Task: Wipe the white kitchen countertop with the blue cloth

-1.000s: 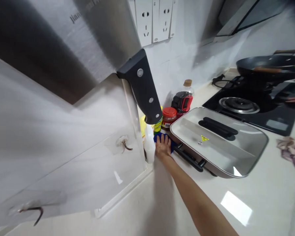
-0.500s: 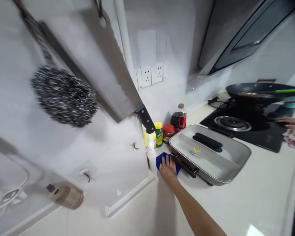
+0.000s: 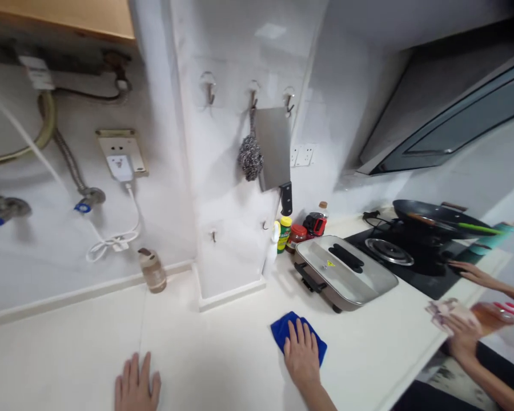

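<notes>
My right hand (image 3: 302,351) lies flat on a blue cloth (image 3: 282,333), fingers stretched out and pressing it against the white counter (image 3: 223,342). The cloth is in front of a covered rectangular electric pan (image 3: 321,274), with a gap between them. At the lower left, my left hand (image 3: 137,388) rests palm down on the counter with its fingers a little apart, holding nothing. Its wrist is cut off by the frame's bottom edge. Behind the cloth, a white spray bottle (image 3: 272,251) stands against the wall corner.
A cleaver (image 3: 274,148) and a steel scourer (image 3: 251,158) hang on the wall pillar. Jars (image 3: 297,237) stand behind the pan. A brown bottle (image 3: 153,271) leans at left. Rightward are a wok (image 3: 437,217) and a co-worker's hand on a patterned cloth (image 3: 448,314).
My right hand has drawn the blue cloth away from the spray bottle and pan, toward me. My left hand has come into view. The camera has pulled back from the hanging cleaver.
</notes>
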`<action>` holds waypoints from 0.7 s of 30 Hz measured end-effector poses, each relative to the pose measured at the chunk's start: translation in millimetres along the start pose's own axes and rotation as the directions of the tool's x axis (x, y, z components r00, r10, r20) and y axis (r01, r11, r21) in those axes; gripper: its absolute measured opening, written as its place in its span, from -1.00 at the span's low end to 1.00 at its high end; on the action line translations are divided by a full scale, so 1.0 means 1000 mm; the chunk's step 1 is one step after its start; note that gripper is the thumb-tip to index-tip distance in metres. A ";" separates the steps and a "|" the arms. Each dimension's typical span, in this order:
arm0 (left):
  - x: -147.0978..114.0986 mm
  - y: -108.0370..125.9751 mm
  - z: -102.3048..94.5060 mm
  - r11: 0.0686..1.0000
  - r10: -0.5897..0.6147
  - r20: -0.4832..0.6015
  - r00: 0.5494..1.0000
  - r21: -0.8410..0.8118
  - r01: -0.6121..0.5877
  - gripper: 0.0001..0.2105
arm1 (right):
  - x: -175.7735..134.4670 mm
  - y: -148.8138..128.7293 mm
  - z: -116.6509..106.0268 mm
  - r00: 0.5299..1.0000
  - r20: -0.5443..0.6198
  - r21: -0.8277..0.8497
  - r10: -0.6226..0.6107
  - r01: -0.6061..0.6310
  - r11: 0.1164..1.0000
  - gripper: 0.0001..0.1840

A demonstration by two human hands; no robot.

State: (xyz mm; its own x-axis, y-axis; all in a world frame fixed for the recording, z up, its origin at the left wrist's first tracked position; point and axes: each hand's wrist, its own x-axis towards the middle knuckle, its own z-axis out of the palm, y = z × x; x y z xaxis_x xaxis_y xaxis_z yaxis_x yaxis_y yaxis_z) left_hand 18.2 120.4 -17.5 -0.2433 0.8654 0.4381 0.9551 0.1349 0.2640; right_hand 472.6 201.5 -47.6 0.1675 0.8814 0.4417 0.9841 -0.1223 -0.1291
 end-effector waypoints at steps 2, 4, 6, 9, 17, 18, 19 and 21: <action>0.000 0.008 -0.006 1.000 -0.001 -0.016 1.000 -0.002 0.001 -0.45 | -0.033 -0.007 -0.016 0.997 0.023 -0.009 -0.077 0.077 0.997 -0.41; 0.000 0.015 -0.012 1.000 0.018 -0.010 1.000 -0.008 -0.018 -0.46 | -0.062 -0.016 -0.036 0.983 0.068 0.006 -0.170 0.170 0.985 -0.40; 0.000 0.017 -0.015 1.000 0.024 0.001 1.000 -0.010 -0.024 -0.47 | -0.084 -0.029 -0.057 0.951 0.128 0.049 -0.280 0.276 0.960 -0.36; -0.001 0.018 -0.013 1.000 -0.007 0.020 1.000 -0.022 0.007 -0.49 | -0.103 -0.049 -0.083 0.873 0.215 0.132 -0.439 0.419 0.898 -0.30; -0.044 0.108 0.012 0.866 0.419 0.164 0.893 -0.366 -0.340 -0.58 | -0.120 -0.066 -0.111 0.843 0.150 0.390 -0.517 0.430 0.814 -0.38; -0.051 0.127 0.015 0.836 0.461 0.166 0.872 -0.410 -0.364 -0.59 | -0.123 -0.059 -0.110 0.893 0.125 0.418 -0.432 0.347 0.839 -0.41; -0.057 0.144 0.018 0.814 0.484 0.175 0.858 -0.450 -0.367 -0.59 | -0.126 -0.050 -0.107 0.940 0.108 0.443 -0.325 0.247 0.862 -0.42; -0.063 0.173 0.024 0.791 0.489 0.200 0.849 -0.511 -0.336 -0.56 | -0.131 -0.029 -0.099 0.988 0.117 0.491 -0.100 0.030 0.871 -0.40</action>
State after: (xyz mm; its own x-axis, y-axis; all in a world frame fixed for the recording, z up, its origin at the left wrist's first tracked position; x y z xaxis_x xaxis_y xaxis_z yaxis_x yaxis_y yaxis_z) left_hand 202.5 100.5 -20.4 0.2945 0.8971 0.3295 0.7507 -0.4305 0.5012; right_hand 427.7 44.2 -14.4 0.0604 0.9366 0.3452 0.8323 0.1437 -0.5354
